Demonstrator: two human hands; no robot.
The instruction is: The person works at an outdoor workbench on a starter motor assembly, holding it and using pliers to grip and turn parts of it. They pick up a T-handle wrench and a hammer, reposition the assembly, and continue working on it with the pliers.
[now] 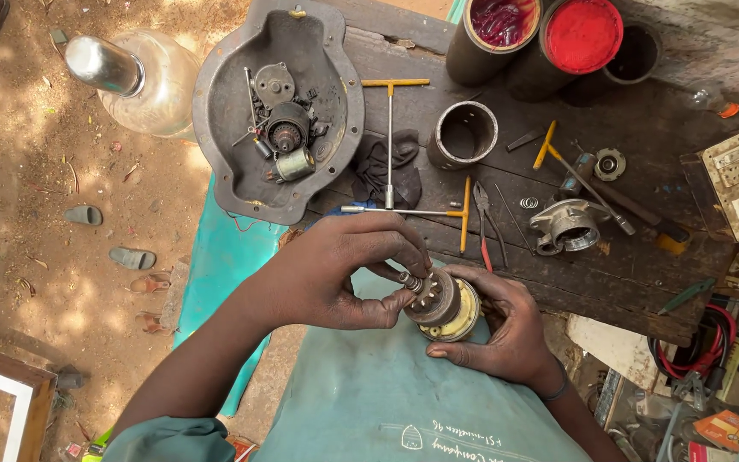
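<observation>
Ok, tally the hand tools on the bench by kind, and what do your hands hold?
T-handle wrenches: 3 (yellow-handled)
Pliers: 1
Hammer: 1
Total: 5
Left hand and right hand both grip one gear assembly.

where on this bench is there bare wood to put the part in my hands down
Barest wood: the strip right of the metal ring up to the yellow-handled tools, and the top stretch between the T-handle wrench and the cans. Crowded: around the pliers and housing; the grey tray holds parts.
</observation>
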